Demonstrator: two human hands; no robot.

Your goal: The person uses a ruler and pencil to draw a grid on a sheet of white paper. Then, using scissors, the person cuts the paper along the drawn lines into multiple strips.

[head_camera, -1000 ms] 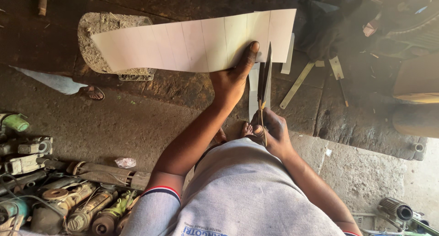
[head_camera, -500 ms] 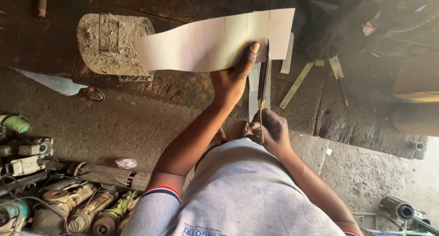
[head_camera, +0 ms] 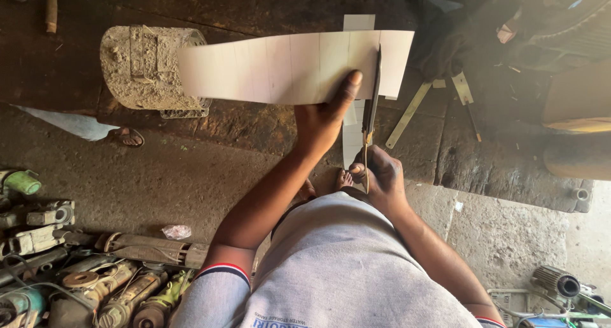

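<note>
two hands work one long white sheet (head_camera: 280, 67) held over the dark worktop (head_camera: 254, 10). left hand (head_camera: 321, 121) pinches its lower edge, thumb on top. right hand (head_camera: 380, 175) has its grip closed around the shears (head_camera: 371, 111), whose blades stand upright across the sheet's right end. power tools (head_camera: 83, 283) lie on the floor at lower left.

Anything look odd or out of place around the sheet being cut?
Only mildly: the pale sheet sags unsupported to the left while the left hand pins it beside the shears in the right hand. Nothing looks damaged.
</note>
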